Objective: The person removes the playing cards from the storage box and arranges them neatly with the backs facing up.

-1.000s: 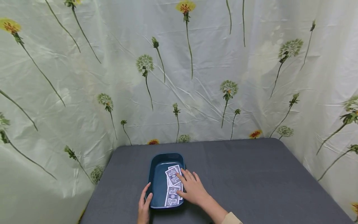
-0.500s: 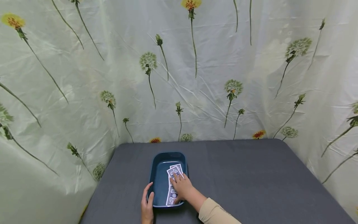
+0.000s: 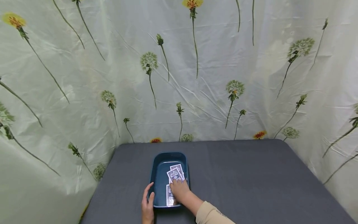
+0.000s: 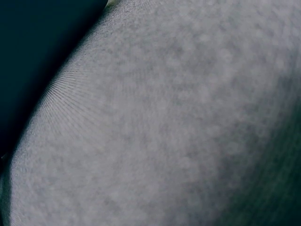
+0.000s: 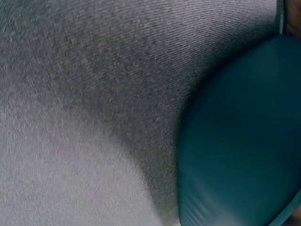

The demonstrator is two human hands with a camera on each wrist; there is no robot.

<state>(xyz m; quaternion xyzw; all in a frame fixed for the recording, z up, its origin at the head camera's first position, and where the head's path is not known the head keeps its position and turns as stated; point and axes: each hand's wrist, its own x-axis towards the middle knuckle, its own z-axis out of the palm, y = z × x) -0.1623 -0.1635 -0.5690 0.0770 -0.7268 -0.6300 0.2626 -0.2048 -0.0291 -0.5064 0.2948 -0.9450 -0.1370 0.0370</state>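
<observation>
Several playing cards with patterned blue-and-white backs lie face down, overlapping, along the right side of a dark teal tray. My right hand reaches over the tray's right wall, its fingers curled down onto the cards and pinching at them. The fingertips and part of the nearer card are hidden under the hand. At the tray's near left corner my left hand holds the rim between thumb and fingers. The right wrist view shows the tray's outer wall close up, with only slivers of the hand.
A grey cloth-covered table bears the tray and extends widely to its right. Behind it hangs a pale curtain printed with dandelions. In the left wrist view, the blurred grey cloth fills most of the picture.
My right hand has come down onto the cards, its spread fingers drawing in. The nearer card has turned straighter. My left hand stays on the rim; the head view has shifted slightly.
</observation>
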